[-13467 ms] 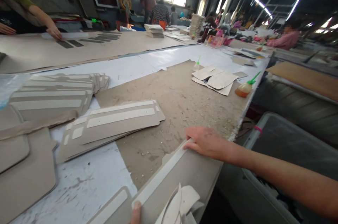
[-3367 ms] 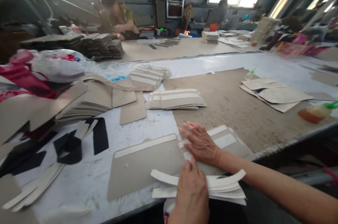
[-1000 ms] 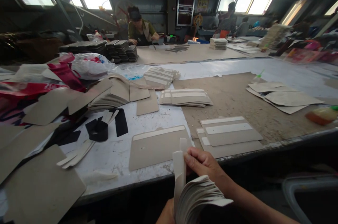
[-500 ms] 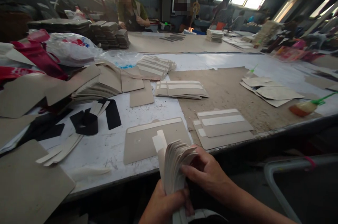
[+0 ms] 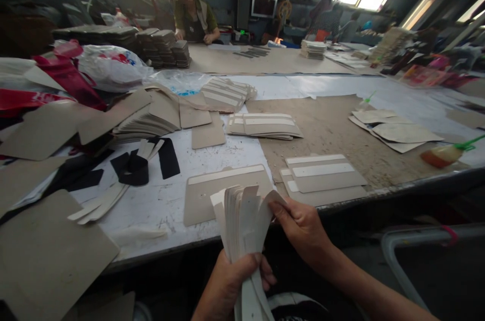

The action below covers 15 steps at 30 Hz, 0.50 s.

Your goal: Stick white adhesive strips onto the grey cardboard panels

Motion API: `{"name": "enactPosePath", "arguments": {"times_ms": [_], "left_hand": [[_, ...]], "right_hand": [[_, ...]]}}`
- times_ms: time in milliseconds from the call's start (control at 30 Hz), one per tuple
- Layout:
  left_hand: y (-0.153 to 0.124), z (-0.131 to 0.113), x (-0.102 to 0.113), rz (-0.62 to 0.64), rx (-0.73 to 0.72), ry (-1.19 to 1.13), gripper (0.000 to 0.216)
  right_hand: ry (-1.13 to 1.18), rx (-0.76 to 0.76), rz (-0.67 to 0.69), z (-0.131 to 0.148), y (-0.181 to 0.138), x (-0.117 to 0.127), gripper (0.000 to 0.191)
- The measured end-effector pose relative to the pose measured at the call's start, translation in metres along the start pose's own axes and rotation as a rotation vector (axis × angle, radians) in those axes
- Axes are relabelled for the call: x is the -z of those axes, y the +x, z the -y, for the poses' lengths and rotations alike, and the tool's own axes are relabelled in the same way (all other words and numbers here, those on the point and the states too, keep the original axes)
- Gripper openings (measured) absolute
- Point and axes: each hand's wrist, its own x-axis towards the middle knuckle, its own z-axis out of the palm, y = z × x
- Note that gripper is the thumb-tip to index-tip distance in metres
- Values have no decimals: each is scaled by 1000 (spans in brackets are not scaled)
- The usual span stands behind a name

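The long surface (image 5: 162, 205) stretches away from me, white in front and covered with a brown sheet further right. On the far side a person (image 5: 191, 10) bends over a broad tan sheet (image 5: 265, 61), with dark stacks (image 5: 159, 46) just beside. To my left lie red and white plastic bags (image 5: 94, 66) and loose grey boards (image 5: 49, 255). Near the edge in front of me a single grey card (image 5: 212, 192) lies flat, and just beside it to the right a small pile of striped cards (image 5: 326, 177). Further right an orange glue bottle (image 5: 443, 154) lies on its side. Below the edge, my left hand (image 5: 231, 280) is clamped round the lower end of a fanned bundle of white strips (image 5: 242, 220), held upright. My right hand (image 5: 303, 227) pinches the outermost strip at its top, fingers together on it.
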Motion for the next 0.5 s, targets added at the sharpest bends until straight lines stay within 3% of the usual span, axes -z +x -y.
{"name": "enactPosePath", "arguments": {"times_ms": [67, 133, 300, 400, 500], "left_hand": [[-1, 0, 3, 0, -5, 22, 34], [-2, 1, 5, 7, -13, 40, 35], [-3, 3, 6, 57, -45, -25, 33], [-3, 4, 7, 51, -49, -52, 29], [-2, 1, 9, 80, -70, -59, 36]], "right_hand": [[-9, 20, -110, 3, 3, 1, 33], [83, -15, -122, 9, 5, 2, 33], [382, -109, 178, 24, 8, 6, 33], [264, -30, 328, 29, 8, 7, 26], [151, 104, 303, 32, 9, 5, 20]]}}
